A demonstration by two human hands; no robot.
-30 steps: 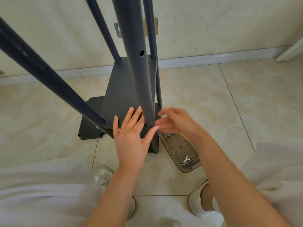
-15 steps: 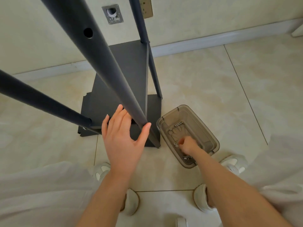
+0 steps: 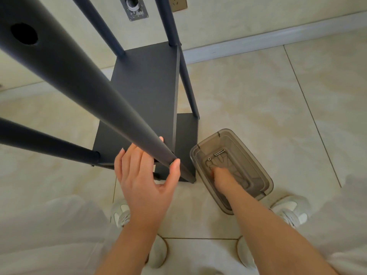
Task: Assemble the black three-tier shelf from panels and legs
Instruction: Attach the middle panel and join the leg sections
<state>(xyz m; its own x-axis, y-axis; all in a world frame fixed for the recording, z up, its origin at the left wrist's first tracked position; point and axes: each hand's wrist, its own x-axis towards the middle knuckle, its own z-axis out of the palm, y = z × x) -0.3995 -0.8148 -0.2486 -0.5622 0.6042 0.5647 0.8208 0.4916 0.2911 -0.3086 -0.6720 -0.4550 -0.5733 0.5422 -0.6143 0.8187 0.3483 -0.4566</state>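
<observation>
Floor of large glossy beige tiles with cream marbling, laid with thin dark grout lines. Plain cream-coloured wall behind, edged below by white baseboard strip. Mounted low on wall: silver rectangular metal plate with round opening; just beside it, brass-coloured socket plate, partly out of view. Lit softly and evenly.

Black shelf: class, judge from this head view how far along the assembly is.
Done: two panels already join four legs. In hand: the left hand steadies the near leg while the right hand reaches into the plastic box holding small hardware. Left: the leg's open hole suggests a third panel remains.
</observation>
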